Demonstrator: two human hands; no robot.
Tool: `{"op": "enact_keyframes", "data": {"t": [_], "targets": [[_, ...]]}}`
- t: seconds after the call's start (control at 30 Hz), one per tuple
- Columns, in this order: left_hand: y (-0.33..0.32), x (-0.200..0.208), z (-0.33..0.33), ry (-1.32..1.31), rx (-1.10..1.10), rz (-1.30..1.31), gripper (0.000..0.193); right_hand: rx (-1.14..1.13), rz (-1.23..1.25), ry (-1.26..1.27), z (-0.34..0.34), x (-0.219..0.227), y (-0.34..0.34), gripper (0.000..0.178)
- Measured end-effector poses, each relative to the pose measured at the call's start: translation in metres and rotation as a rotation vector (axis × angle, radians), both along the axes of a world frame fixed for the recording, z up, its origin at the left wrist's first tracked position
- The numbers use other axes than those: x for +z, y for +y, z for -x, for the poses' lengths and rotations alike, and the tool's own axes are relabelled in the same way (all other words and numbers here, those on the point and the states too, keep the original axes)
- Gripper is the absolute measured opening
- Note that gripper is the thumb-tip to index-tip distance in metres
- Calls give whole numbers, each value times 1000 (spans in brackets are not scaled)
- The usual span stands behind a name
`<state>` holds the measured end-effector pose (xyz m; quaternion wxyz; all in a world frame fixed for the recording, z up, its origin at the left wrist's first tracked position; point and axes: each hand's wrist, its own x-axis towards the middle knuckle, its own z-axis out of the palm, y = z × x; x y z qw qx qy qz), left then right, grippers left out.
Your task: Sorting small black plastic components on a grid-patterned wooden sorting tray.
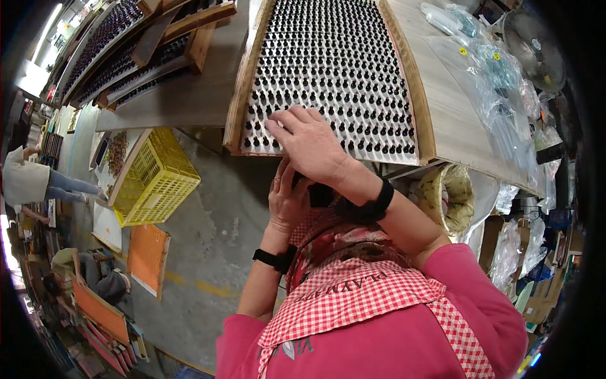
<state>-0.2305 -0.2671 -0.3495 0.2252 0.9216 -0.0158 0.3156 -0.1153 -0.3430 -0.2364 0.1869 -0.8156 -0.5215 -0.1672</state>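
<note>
We see the right hand (309, 142) lying flat, fingers spread and stretched toward ten o'clock, fingertips resting on the near rows of small black caps (341, 69) that fill a wooden-framed tray (237, 107) on the desk (442, 114). It grips nothing; it only presses on the caps at the tray's near edge. The left hand (287, 202) sits just below it, at six o'clock from the right hand, fingers curled around a small dark object (320, 194) that we cannot identify; how tightly it closes is not clear. Both wrists carry black bands. A red-checked apron (353, 290) over a pink top fills the lower part. At nine o'clock a yellow plastic crate (158, 177) stands on the concrete floor (214, 252), with an orange board (148, 256) near it. At two o'clock, clear plastic bags (499, 82) lie on the desk.
</note>
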Motion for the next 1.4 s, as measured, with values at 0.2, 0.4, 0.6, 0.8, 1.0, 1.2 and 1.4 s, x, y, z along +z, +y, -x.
{"op": "enact_keyframes", "data": {"t": [0.2,0.4,0.6,0.8,1.0,1.2,1.4], "targets": [[-1,4,-2,-102,-45,57,13,-53,3,56,-10,-3,-40,47],[0,8,-2,-85,-59,53,12,-50,-45,115,-11,-11,-47,37],[-1,8,-1,-84,-62,48,12,-37,-10,135,-11,-12,-53,35],[0,5,-2,-89,-59,40,13,-26,-33,148,-12,-17,-52,37],[0,4,-1,-79,-70,48,14,-26,-17,140,-11,-18,-52,40],[0,4,-1,-79,-72,50,14,-15,-23,158,-10,-17,-53,41],[1,6,0,-64,-76,53,15,-15,-19,155,-10,-16,-52,40]]}}
